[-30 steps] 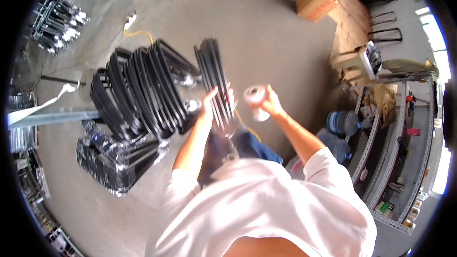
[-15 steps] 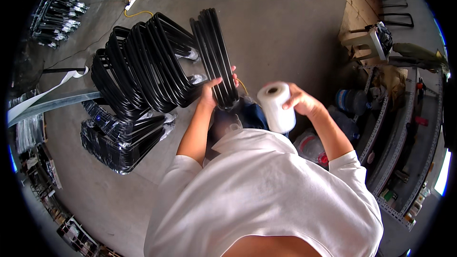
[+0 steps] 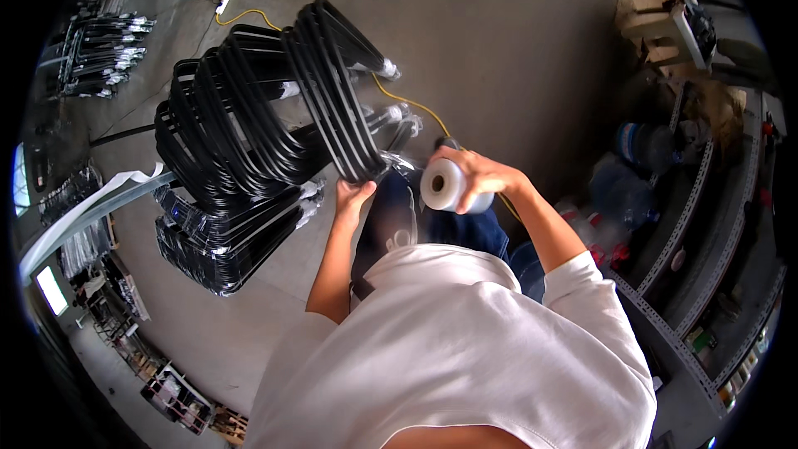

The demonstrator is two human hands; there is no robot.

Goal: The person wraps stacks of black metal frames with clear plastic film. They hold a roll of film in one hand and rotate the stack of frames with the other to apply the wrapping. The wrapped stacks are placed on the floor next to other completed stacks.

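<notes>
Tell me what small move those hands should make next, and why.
Perhaps carry the film roll in the right hand around the near end of the black frames: clear film seems to stretch between roll and frames, and the left hand touches that end.

Black frames (image 3: 331, 104), white roll (image 3: 450, 180), yellow cord (image 3: 416, 104)

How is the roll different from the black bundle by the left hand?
Colour: the roll is whitish; the bundle is black.
Shape: the roll is a short, fat cylinder with a hole in its end; the bundle is long, thin tubes side by side.
Place: the roll is in the right hand; the bundle's lower end is at the left hand.
</notes>
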